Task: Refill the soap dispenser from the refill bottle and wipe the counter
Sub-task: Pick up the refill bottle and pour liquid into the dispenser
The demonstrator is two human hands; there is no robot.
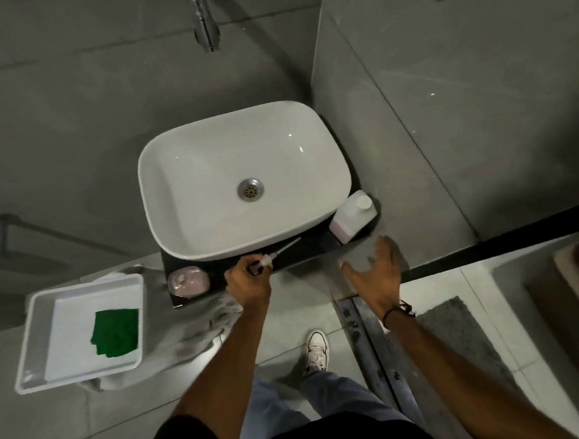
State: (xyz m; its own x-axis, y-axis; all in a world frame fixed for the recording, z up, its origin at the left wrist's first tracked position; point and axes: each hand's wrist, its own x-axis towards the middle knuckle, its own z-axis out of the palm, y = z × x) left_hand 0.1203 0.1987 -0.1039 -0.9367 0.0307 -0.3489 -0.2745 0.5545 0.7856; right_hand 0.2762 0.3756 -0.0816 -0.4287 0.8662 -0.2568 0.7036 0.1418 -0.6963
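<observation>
Dark counter (pixel 311 250) by sink (pixel 195 244): left hand (pixel 248 282) gripping pump head (pixel 266 260), right hand (pixel 378 275) spread, empty.

Illumination is dim and even, with a grey cast. Small specular highlights appear on the white basin (pixel 211 163) and on the glossy wall tile (pixel 443 110) at right. Shadows are soft. Wide-angle distortion bends straight lines near the frame edges. Overall sharpness is low; the faucet (pixel 205 25) is blurred.
</observation>
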